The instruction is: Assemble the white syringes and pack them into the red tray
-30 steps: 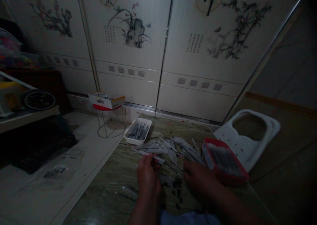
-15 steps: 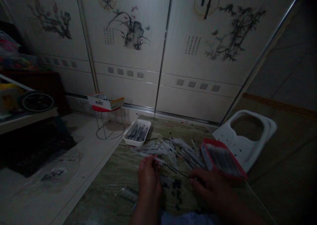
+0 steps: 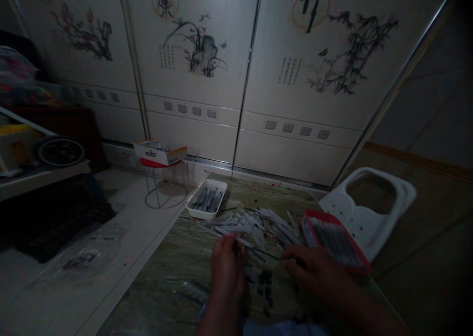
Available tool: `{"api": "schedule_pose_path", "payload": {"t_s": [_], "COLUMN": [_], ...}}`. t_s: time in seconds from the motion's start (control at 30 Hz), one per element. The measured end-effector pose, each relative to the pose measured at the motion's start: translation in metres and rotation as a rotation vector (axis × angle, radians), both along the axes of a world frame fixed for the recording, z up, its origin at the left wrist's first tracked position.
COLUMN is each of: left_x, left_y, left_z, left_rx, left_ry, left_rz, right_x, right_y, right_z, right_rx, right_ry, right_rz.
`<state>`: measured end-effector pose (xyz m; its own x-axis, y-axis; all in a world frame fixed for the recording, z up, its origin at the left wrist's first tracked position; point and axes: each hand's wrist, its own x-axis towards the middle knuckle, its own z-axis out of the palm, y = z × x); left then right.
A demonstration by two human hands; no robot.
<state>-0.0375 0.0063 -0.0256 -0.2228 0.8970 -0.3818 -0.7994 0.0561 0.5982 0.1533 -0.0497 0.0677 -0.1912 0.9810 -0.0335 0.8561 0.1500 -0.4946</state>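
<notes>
Two bare hands work low over a green marbled desk [image 3: 173, 272] in a dim room. A loose pile of thin white sticks [image 3: 251, 223] lies at the middle of the desk, and every place below is told from that pile.

Just on the near side of the pile, the left hand [image 3: 226, 267] has its fingers pinched together on the pale end of one slim rod [image 3: 254, 250]. That rod runs from the left fingertips across to the right hand [image 3: 314, 272], which sits near the pile on its near right side. The right grip is closed on the dark end of the same rod, thumb and forefinger together.

Small dark bits [image 3: 264, 282] lie scattered on the desk between the two hands, nearer to the person than the pile.

Beyond the pile and to its left, a white tray [image 3: 207, 201] holds a row of grey sticks. Just right of the pile stands a red tray [image 3: 334, 240] filled with dark sticks laid side by side. Farther right of the pile, past the red tray, a white plastic seat [image 3: 369, 208] leans off the edge of the desk.

Well to the left of the pile, off the desk, a shoe box [image 3: 159, 152] rests on a small red stool [image 3: 162, 181]. Behind the pile rise pale sliding doors [image 3: 207, 80] painted with ink plants.
</notes>
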Motion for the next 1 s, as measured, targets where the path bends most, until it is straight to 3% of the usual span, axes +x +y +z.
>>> {"api": "schedule_pose_path", "payload": {"t_s": [0.4, 0.77, 1.0], "left_x": [0.002, 0.013, 0.012], "left_y": [-0.005, -0.012, -0.01], "left_z": [0.003, 0.014, 0.015], "left_rx": [0.028, 0.041, 0.006], "left_ry": [-0.041, -0.089, -0.101], "left_rz": [-0.06, -0.201, -0.153], "right_x": [0.006, -0.03, -0.003], "right_y": [0.011, 0.011, 0.009], "right_z": [0.004, -0.01, -0.029], "right_rx": [0.018, 0.055, 0.094], "right_ry": [0.109, 0.267, 0.236], "right_rz": [0.026, -0.109, -0.242]}}
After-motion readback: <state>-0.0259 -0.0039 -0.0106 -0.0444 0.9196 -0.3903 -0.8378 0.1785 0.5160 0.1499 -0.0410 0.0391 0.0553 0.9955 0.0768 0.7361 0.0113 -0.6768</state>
